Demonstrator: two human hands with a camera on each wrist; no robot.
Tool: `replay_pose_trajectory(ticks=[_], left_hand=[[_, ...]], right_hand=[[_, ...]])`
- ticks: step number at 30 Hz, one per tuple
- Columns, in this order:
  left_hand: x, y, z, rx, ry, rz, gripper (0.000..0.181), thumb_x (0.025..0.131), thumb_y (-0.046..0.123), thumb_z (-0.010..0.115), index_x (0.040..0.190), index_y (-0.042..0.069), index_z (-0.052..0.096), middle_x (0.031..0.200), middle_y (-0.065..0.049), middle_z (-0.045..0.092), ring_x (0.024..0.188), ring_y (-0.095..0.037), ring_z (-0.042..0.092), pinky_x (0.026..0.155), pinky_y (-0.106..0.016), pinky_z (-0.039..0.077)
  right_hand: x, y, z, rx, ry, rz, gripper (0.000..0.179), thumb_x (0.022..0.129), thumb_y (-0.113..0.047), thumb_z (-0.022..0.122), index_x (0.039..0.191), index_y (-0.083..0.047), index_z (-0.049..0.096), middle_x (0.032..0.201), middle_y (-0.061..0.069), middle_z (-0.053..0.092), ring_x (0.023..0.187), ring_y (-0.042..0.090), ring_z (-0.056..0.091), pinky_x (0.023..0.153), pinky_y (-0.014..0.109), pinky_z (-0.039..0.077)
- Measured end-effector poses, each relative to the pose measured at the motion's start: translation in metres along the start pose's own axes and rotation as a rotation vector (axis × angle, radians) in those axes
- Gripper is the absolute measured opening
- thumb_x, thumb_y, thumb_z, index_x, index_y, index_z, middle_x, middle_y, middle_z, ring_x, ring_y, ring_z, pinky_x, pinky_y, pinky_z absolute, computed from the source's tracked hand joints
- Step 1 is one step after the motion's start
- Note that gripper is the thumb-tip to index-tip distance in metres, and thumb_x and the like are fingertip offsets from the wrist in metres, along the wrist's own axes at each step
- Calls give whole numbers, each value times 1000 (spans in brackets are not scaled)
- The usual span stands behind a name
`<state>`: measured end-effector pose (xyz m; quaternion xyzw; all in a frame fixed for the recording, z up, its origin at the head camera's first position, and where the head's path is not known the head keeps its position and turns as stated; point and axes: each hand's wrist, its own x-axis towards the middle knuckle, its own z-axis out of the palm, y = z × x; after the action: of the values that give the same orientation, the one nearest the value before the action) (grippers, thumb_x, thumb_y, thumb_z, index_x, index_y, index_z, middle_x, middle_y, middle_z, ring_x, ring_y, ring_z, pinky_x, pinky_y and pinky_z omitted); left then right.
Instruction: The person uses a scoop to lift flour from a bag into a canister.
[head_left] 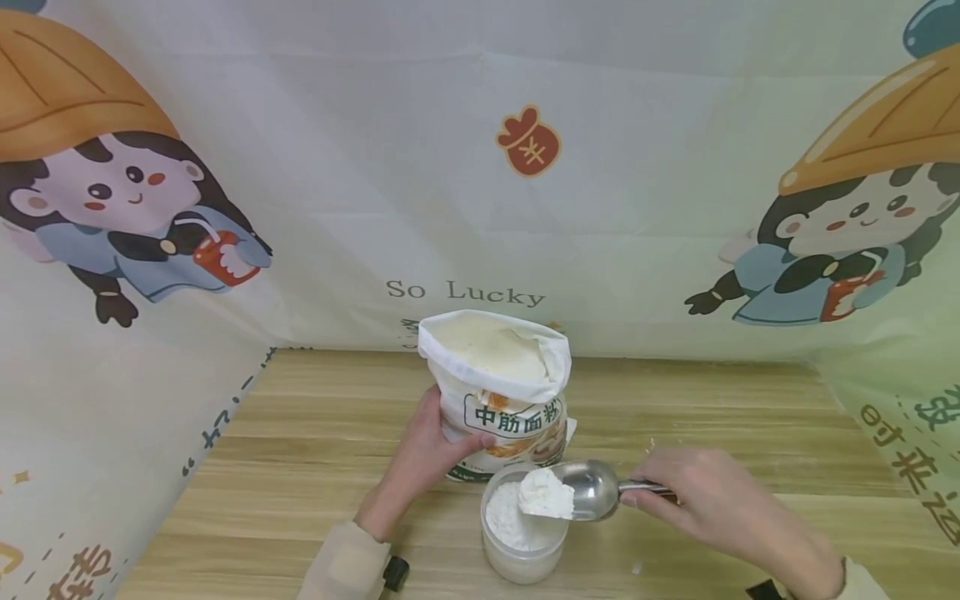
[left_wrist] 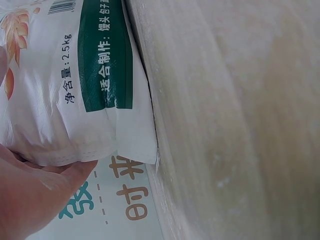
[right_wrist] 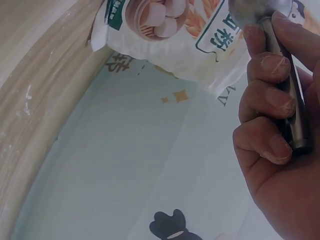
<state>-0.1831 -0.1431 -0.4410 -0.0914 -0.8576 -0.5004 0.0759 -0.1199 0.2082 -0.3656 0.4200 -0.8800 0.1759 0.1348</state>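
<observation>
An opened paper-white bag of flour [head_left: 510, 417] stands upright near the back of the table. Its left side is gripped by my left hand [head_left: 431, 446], thumb across the front and fingers behind, as the left wrist view also shows [left_wrist: 40, 195]. In front of the bag sits a clear round tub [head_left: 522, 560] partly filled with white flour. Over the tub's right rim is a metal scoop [head_left: 592, 490] with a clump of flour [head_left: 546, 494] at its lip. My right hand [head_left: 708, 492] holds the scoop's handle, fingers curled round it in the right wrist view [right_wrist: 270, 110].
The wooden table [head_left: 315, 425] meets a printed cloth backdrop [head_left: 360, 167] behind and at both sides. Small flour specks [head_left: 637, 568] lie on the table to the right of the tub.
</observation>
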Motion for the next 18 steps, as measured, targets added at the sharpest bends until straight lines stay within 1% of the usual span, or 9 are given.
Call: replay_pose_trajectory(ticks=[4, 7, 10, 12, 18], left_hand=[[0, 0, 0, 8, -1, -5, 97, 74, 28, 95, 151, 3, 40, 139, -15, 56, 130, -33, 55, 115, -54, 41], [-1, -1, 1, 15, -4, -4, 97, 74, 28, 95, 151, 4, 40, 139, -15, 56, 130, -33, 55, 115, -55, 40], [-1, -1, 0, 12, -8, -1, 97, 75, 29, 95, 151, 4, 40, 141, -15, 55, 131, -34, 54, 116, -55, 39], [0, -2, 0, 8, -7, 0, 98, 75, 29, 94, 152, 3, 39, 141, -15, 55, 132, -34, 54, 116, -55, 39], [0, -1, 0, 6, -8, 6, 97, 75, 28, 94, 151, 4, 40, 141, -15, 55, 132, -34, 54, 116, -54, 39]], right_hand=[[3, -5, -2, -15, -42, 12, 10, 96, -34, 74, 91, -25, 74, 85, -21, 64, 72, -8, 53, 57, 21, 49], [5, -9, -4, -29, -83, 38, 10, 96, -34, 74, 93, -24, 75, 85, -20, 64, 71, -8, 53, 57, 22, 50], [9, -12, -6, -58, -107, 42, 10, 95, -33, 75, 93, -23, 75, 84, -20, 63, 69, -7, 52, 55, 22, 48], [12, -14, -7, -83, -110, 35, 10, 94, -33, 76, 92, -23, 75, 82, -19, 62, 67, -6, 51, 53, 21, 46], [20, -22, -12, -160, -114, 12, 13, 91, -32, 80, 84, -25, 71, 76, -20, 54, 61, -4, 45, 49, 21, 41]])
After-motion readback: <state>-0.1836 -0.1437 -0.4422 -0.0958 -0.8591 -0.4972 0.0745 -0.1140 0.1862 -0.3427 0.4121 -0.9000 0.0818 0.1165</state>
